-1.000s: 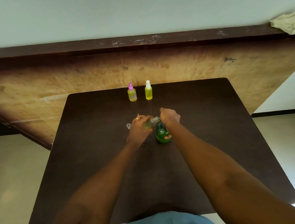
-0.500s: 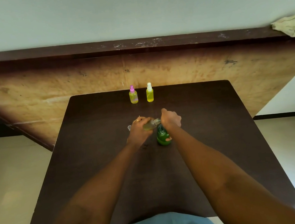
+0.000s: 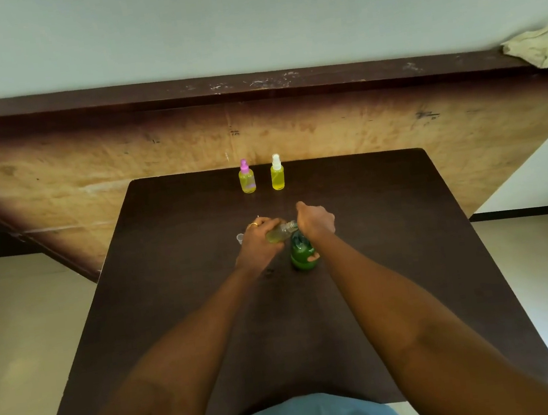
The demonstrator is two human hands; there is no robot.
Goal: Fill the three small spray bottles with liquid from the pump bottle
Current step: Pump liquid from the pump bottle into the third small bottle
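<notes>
Gripping the clear bottle (image 3: 281, 232), the left hand (image 3: 257, 245) has its fingers wrapped round the body and holds it tilted, almost on its side, with the neck pointing right toward the pump bottle (image 3: 302, 253). A little yellowish liquid shows inside the clear bottle. The right hand (image 3: 316, 223) is curled over the top of the pump bottle, hiding the pump head, with the thumb lying against the green side. The pump bottle stands upright on the desk (image 3: 393, 261), about midway between the left and right edges. The clear bottle's neck is right at its top, though whether they touch cannot be told. A ring (image 3: 253, 224) sits on a left finger. Just left of the left hand a small clear cap (image 3: 240, 238) rests on the desk. By the middle of the far edge stand the pink bottle (image 3: 247, 179) and the white bottle (image 3: 277, 175), upright, side by side but apart, both full of yellow liquid. A crumpled cloth (image 3: 539, 45) lies on the ledge (image 3: 114, 97) beyond the far right corner.
</notes>
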